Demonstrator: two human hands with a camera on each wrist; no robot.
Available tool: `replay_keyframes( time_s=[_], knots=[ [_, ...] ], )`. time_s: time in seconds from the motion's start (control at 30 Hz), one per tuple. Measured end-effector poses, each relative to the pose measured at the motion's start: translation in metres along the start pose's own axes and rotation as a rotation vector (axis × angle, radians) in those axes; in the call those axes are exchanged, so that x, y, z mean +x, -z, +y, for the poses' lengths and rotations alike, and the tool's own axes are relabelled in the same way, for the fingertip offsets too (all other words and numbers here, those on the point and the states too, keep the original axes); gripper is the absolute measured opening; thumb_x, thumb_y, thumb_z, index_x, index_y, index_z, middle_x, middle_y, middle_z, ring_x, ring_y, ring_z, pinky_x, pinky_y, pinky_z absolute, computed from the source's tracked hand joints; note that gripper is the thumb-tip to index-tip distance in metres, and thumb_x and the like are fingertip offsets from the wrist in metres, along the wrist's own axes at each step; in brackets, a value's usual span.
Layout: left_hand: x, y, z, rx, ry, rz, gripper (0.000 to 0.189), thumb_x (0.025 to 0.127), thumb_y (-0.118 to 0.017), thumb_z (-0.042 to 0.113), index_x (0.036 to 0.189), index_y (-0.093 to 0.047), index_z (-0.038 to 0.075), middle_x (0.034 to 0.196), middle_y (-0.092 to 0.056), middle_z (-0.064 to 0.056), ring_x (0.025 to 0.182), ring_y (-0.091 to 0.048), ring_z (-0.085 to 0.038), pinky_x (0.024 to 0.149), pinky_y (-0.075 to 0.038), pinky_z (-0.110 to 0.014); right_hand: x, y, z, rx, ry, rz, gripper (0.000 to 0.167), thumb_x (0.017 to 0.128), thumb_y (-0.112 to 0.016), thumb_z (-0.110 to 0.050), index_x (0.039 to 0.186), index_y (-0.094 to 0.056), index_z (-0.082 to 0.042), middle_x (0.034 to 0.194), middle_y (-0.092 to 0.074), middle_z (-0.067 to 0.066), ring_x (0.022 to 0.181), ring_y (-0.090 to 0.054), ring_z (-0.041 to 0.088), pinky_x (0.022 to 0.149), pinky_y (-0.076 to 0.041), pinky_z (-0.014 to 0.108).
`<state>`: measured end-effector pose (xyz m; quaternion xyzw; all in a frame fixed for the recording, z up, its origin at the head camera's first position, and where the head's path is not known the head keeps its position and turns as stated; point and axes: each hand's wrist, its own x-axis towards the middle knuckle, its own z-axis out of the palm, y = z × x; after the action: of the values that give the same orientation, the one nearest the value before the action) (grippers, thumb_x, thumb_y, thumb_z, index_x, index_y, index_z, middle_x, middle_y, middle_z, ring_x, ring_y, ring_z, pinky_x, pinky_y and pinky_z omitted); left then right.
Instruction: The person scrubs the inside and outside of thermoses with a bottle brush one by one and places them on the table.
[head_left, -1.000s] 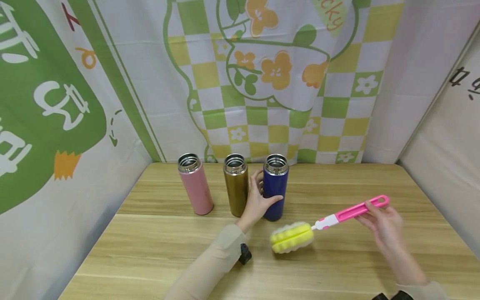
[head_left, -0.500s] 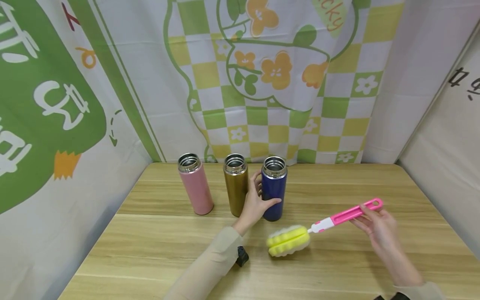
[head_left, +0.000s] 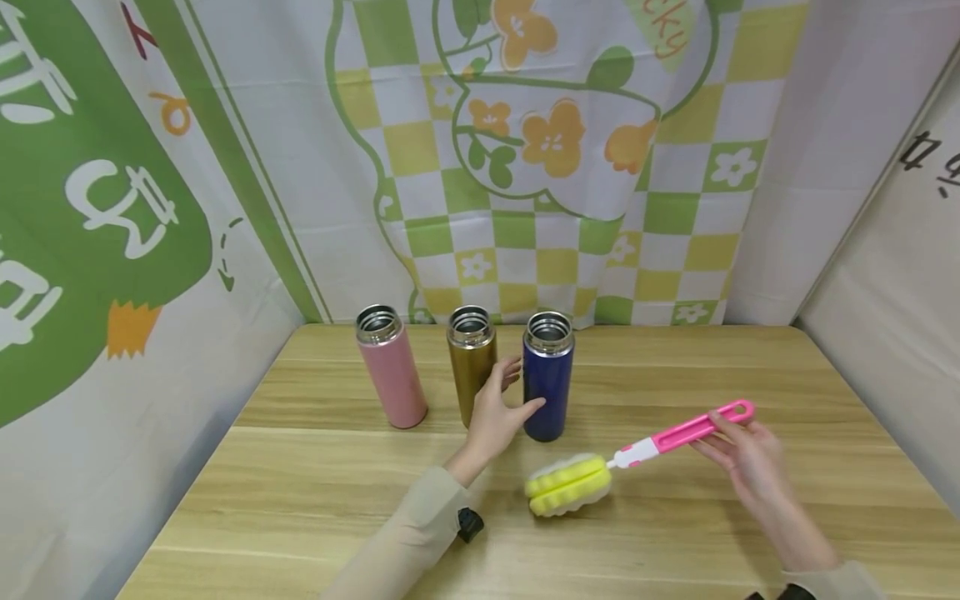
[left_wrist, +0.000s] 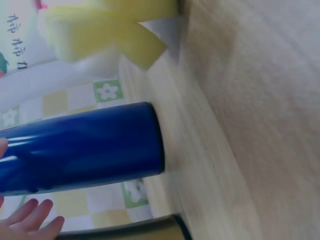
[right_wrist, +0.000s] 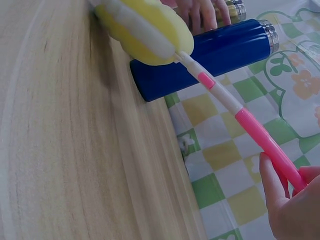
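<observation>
A dark blue bottle (head_left: 547,383) without a lid stands upright, rightmost of three. My left hand (head_left: 491,417) is at its left side with spread fingers. The thumb tip overlaps the bottle's edge; whether it touches I cannot tell. In the left wrist view the other fingers (left_wrist: 37,220) are apart from the blue bottle (left_wrist: 90,150). My right hand (head_left: 753,458) pinches the pink handle of a bottle brush (head_left: 686,433) near its looped end. The brush's yellow and white sponge head (head_left: 570,485) points left, low in front of the blue bottle.
A gold bottle (head_left: 468,375), partly behind my left hand, and a pink bottle (head_left: 393,379) stand to the left, both lidless. The wooden table (head_left: 300,500) ends at a patterned cloth (head_left: 540,233) at the back. Cloth walls flank both sides.
My left hand has drawn back to the left from the blue bottle, its grip loosened. The blue bottle shifted slightly left and nearer. The brush moved left and down with my right hand.
</observation>
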<state>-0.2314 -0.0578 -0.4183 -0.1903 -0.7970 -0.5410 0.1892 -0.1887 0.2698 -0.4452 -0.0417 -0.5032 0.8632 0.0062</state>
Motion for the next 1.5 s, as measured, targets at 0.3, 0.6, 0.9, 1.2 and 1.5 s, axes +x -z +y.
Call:
replay_keyframes(
  time_s=[0.3,0.6,0.9,1.2,1.5],
  knots=[
    [-0.024,0.031,0.013,0.032,-0.028,-0.002,0.043,0.071,-0.072,0.006,0.109,-0.053,0.003,0.098,-0.063,-0.012,0.091,-0.059,-0.028,0.082,-0.045,-0.040,0.018,0.025,0.014,-0.061,-0.002,-0.115,0.011,0.085,-0.057,-0.008,0.095,-0.054,-0.009,0.093,-0.062,0.007,0.086,-0.063,0.024,0.081,-0.046,0.035],
    [-0.048,0.063,0.034,0.066,-0.068,0.014,0.041,0.065,-0.072,-0.007,0.102,-0.055,-0.005,0.086,-0.064,-0.015,0.081,-0.061,-0.031,0.076,-0.047,-0.041,0.028,0.048,0.013,-0.088,-0.076,-0.176,0.014,0.082,-0.059,-0.002,0.095,-0.058,-0.007,0.093,-0.064,0.010,0.089,-0.063,0.024,0.081,-0.045,0.034],
    [-0.065,0.088,0.000,0.120,-0.004,0.009,0.042,0.067,-0.074,0.002,0.105,-0.057,0.003,0.091,-0.065,-0.007,0.085,-0.061,-0.022,0.080,-0.046,-0.039,0.038,0.061,0.010,-0.296,-0.084,-0.242,0.026,0.077,-0.067,-0.010,0.097,-0.053,-0.003,0.091,-0.064,0.012,0.087,-0.063,0.027,0.079,-0.046,0.035],
    [-0.073,0.105,-0.004,0.192,-0.010,0.016,0.038,0.064,-0.075,-0.002,0.099,-0.060,0.005,0.090,-0.066,-0.005,0.083,-0.062,-0.021,0.075,-0.048,-0.036,0.036,0.046,-0.005,-0.766,-0.133,-0.267,0.047,0.072,-0.072,-0.028,0.098,-0.051,0.005,0.082,-0.062,0.008,0.075,-0.065,0.020,0.070,-0.051,0.033],
    [-0.075,0.115,0.026,0.203,0.025,-0.027,0.036,0.064,-0.072,-0.007,0.098,-0.059,-0.001,0.085,-0.065,-0.014,0.080,-0.061,-0.031,0.073,-0.048,-0.044,0.025,0.020,-0.015,-1.233,0.065,-0.230,0.037,0.076,-0.068,-0.023,0.095,-0.057,0.008,0.074,-0.058,0.004,0.062,-0.049,0.005,0.056,-0.043,0.022]
  ],
)
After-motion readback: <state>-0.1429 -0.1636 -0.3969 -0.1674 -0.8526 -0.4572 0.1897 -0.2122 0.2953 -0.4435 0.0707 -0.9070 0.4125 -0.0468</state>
